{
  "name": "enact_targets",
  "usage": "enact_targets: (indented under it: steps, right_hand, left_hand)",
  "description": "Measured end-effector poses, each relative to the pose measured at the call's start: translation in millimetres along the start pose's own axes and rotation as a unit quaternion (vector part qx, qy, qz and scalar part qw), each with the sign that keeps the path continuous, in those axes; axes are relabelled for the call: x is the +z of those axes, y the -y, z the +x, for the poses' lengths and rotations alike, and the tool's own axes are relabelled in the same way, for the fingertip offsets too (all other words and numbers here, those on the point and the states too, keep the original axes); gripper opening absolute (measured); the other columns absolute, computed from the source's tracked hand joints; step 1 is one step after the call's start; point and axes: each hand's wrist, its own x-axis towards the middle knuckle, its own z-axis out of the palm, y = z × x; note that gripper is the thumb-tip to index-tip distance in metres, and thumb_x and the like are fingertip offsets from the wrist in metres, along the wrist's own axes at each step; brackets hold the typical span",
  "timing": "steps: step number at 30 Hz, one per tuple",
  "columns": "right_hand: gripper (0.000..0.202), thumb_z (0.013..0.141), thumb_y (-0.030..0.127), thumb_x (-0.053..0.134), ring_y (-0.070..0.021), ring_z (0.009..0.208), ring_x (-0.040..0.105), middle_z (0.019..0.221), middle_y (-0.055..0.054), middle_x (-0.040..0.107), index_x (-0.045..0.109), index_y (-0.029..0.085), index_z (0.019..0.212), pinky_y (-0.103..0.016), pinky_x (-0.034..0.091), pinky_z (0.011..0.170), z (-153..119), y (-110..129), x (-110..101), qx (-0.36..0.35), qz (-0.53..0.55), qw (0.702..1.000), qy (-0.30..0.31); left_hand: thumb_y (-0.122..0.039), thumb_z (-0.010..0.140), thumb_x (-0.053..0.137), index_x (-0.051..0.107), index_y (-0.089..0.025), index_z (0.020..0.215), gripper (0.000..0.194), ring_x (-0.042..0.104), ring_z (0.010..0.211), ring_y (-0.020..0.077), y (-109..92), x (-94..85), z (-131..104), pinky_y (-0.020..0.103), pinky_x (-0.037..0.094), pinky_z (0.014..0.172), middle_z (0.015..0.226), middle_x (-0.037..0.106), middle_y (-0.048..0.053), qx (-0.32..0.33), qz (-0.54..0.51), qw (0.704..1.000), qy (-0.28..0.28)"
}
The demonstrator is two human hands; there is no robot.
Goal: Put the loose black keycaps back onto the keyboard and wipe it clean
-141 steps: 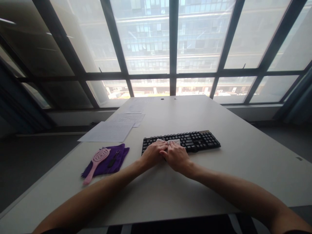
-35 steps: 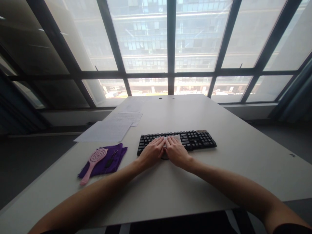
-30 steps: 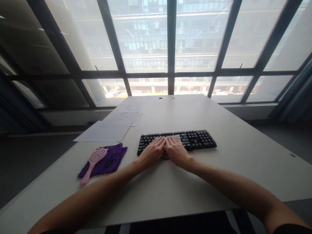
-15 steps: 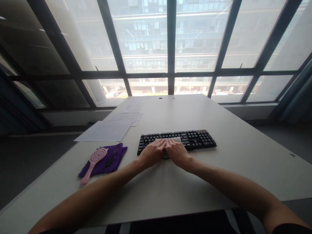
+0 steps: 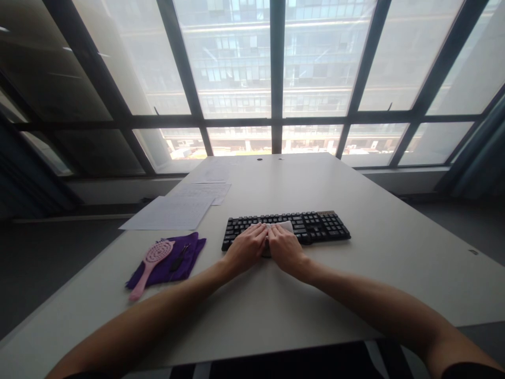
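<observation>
A black keyboard (image 5: 325, 226) lies across the middle of the white table. On its left-centre keys rests a folded white tissue (image 5: 288, 226), partly covered by my fingers. My left hand (image 5: 246, 246) and my right hand (image 5: 287, 249) meet there, fingertips side by side and closed on the tissue over the keys. At the keyboard's front edge, a small rounded dark thing shows between my wrists, mostly hidden, and I cannot make out what it is.
To the left, a pink hairbrush (image 5: 152, 263) and a small dark-handled tool (image 5: 179, 259) lie on a folded purple cloth (image 5: 193, 252). Several paper sheets (image 5: 169, 213) lie along the table's left edge. Large windows (image 5: 236, 63) stand beyond the white table (image 5: 284, 189).
Both hands stay at almost the same spot on the keyboard, with only a very slight shift of the fingers and tissue. Everything else looks unmoved.
</observation>
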Motion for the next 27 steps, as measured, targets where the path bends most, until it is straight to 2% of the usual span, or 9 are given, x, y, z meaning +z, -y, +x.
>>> enact_targets:
  steps: [7, 10, 14, 16, 18, 22, 27]
  right_hand:
    - [0.049, 0.103, 0.02, 0.038, -0.0295, 0.144, 0.045, 0.151, -0.025, 0.049, 0.052, -0.002, 0.145, -0.042, 0.033, 0.12, 3, -3, 3, -0.002, 0.021, 1.0, -0.01]
    - [0.046, 0.102, 0.019, 0.039, -0.0282, 0.139, 0.05, 0.146, -0.025, 0.055, 0.056, -0.002, 0.14, -0.038, 0.034, 0.119, 3, -3, -2, -0.018, 0.014, 1.0, -0.005]
    - [0.035, 0.1, 0.015, 0.042, -0.0262, 0.12, 0.063, 0.125, -0.021, 0.07, 0.069, 0.004, 0.12, -0.033, 0.045, 0.106, 2, 0, -11, -0.027, 0.015, 0.999, 0.011]
    - [0.031, 0.1, 0.014, 0.043, -0.0258, 0.112, 0.066, 0.116, -0.02, 0.073, 0.071, 0.007, 0.112, -0.033, 0.049, 0.098, 2, 2, -13, -0.023, 0.02, 0.999, 0.016]
    - [0.033, 0.101, 0.015, 0.041, -0.0263, 0.111, 0.066, 0.113, -0.02, 0.073, 0.071, 0.006, 0.112, -0.034, 0.049, 0.098, 1, 4, -12, -0.018, 0.02, 1.0, 0.007]
    - [0.041, 0.105, 0.021, 0.037, -0.0284, 0.125, 0.06, 0.127, -0.023, 0.068, 0.065, 0.0, 0.128, -0.038, 0.042, 0.111, 0, 5, -4, -0.021, 0.021, 0.999, -0.031]
    - [0.059, 0.108, 0.042, 0.034, -0.0313, 0.142, 0.046, 0.147, -0.024, 0.054, 0.054, -0.003, 0.142, -0.041, 0.032, 0.12, 2, 1, 4, -0.007, 0.058, 0.998, -0.039]
  left_hand:
    - [-0.022, 0.102, 0.044, 0.059, -0.008, 0.135, 0.039, 0.056, 0.135, 0.0293, 6, 6.9, -1, 0.048, 0.045, 0.117, 0.142, 0.06, 0.02, -0.013, 0.034, 0.999, 0.013]
    - [-0.02, 0.101, 0.045, 0.063, -0.008, 0.13, 0.036, 0.061, 0.129, 0.03, 3, 1.6, 2, 0.048, 0.046, 0.115, 0.136, 0.065, 0.02, -0.007, 0.053, 0.998, 0.031]
    - [-0.019, 0.101, 0.045, 0.07, -0.012, 0.119, 0.032, 0.066, 0.122, 0.0287, -4, -8.4, 4, 0.049, 0.045, 0.115, 0.128, 0.07, 0.016, -0.028, 0.048, 0.998, 0.043]
    - [-0.02, 0.101, 0.044, 0.072, -0.014, 0.115, 0.032, 0.066, 0.121, 0.0276, -5, -10.7, 4, 0.049, 0.043, 0.117, 0.127, 0.071, 0.014, -0.039, 0.04, 0.998, 0.044]
    - [-0.021, 0.102, 0.044, 0.072, -0.015, 0.116, 0.032, 0.065, 0.123, 0.0271, -4, -10.0, 2, 0.048, 0.042, 0.118, 0.129, 0.071, 0.013, -0.042, 0.037, 0.998, 0.042]
    - [-0.02, 0.102, 0.041, 0.064, -0.012, 0.133, 0.039, 0.056, 0.136, 0.0269, 2, -1.8, -2, 0.046, 0.04, 0.12, 0.142, 0.062, 0.015, -0.034, 0.038, 0.998, 0.045]
    - [-0.018, 0.101, 0.04, 0.047, -0.008, 0.149, 0.05, 0.041, 0.147, 0.0284, 10, 6.9, -3, 0.048, 0.034, 0.122, 0.156, 0.046, 0.018, -0.031, 0.038, 0.996, 0.079]
